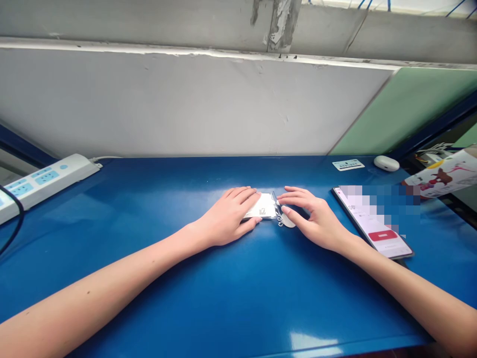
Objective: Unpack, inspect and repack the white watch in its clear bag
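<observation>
A small flat white packet [266, 205] lies on the blue tabletop, with a small dark printed mark on its face and a bluish strip along its right edge. My left hand [233, 214] holds it from the left, fingers over its top and thumb along its near edge, hiding its left part. At the right edge, the fingertips of my right hand [313, 214] are close to the strip, thumb and fingers a little apart; whether they touch it I cannot tell. Under that thumb lies a round pale tag [288, 221] beside a thin looped white string [280, 220].
A phone [391, 246] with a lit screen lies by my right forearm. Behind it are a white card [348, 165] and a rounded white case [386, 163]. A printed bag [447, 174] stands far right; a white power strip [70, 171] lies left. A wall backs the table.
</observation>
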The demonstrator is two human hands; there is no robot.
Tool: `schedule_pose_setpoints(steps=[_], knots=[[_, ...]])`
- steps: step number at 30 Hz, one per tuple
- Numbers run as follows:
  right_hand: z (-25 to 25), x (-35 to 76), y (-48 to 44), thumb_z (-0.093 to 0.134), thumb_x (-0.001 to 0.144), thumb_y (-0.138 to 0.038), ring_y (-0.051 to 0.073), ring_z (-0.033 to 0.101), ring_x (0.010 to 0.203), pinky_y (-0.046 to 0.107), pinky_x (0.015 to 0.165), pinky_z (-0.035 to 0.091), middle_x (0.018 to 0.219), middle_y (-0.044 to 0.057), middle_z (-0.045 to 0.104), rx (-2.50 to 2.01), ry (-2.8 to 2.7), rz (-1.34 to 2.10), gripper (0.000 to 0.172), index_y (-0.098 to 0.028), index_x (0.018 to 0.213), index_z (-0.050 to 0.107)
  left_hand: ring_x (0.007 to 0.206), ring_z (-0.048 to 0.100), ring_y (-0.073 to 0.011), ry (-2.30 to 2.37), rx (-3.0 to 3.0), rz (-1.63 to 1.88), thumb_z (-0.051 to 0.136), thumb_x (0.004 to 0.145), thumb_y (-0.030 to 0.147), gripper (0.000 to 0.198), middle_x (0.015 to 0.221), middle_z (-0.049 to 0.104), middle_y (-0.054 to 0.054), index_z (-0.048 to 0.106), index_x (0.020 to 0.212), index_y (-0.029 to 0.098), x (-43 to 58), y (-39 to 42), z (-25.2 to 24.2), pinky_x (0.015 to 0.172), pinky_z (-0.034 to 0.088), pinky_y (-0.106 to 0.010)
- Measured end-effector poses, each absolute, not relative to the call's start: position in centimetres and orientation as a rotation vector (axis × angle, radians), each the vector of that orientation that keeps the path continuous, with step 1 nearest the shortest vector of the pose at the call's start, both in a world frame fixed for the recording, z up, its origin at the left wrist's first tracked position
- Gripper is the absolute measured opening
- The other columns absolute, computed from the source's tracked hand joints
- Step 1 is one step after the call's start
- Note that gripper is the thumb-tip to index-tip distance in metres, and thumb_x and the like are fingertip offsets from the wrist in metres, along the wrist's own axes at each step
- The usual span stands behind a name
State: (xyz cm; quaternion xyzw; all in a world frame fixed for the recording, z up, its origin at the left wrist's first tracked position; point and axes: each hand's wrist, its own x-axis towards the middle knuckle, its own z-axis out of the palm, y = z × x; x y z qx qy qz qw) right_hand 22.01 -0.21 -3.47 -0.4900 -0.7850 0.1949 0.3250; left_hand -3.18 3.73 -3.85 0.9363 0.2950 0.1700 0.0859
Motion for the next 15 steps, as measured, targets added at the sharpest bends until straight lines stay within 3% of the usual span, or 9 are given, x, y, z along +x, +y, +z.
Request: schedule_pose_setpoints(steps=[8,15], knots=[[-4.0,22.1,-0.4,0.061,0.093,-0.03,0.031,0.054,0.131,0.053,0.107,0.048,0.131,0.011,0.067,-1.157,-2.209,0.482,0.035,-0.02,0.127,0.065,0.133,0.047,-0.0355,0.873,2.816,0.467,0.05,0.099,0.036,0.05,0.143,0.053,-0.021,0.049,0.139,0.006,-3.1,3.7,-3.7,0.111,0.039,-0.051],[-4.5,21.8,-0.5,0.054,0.096,-0.028,0.032,0.057,0.127,0.055,0.103,0.051,0.127,0.011,0.069,-1.166,-2.239,0.285,0.036,-0.021,0.13,0.063,0.134,0.047,-0.0349,0.867,2.831,0.46,0.046,0.101,0.034,0.048,0.144,0.052,-0.021,0.047,0.141,0.009,-3.1,3.7,-3.7,0.11,0.039,-0.052]])
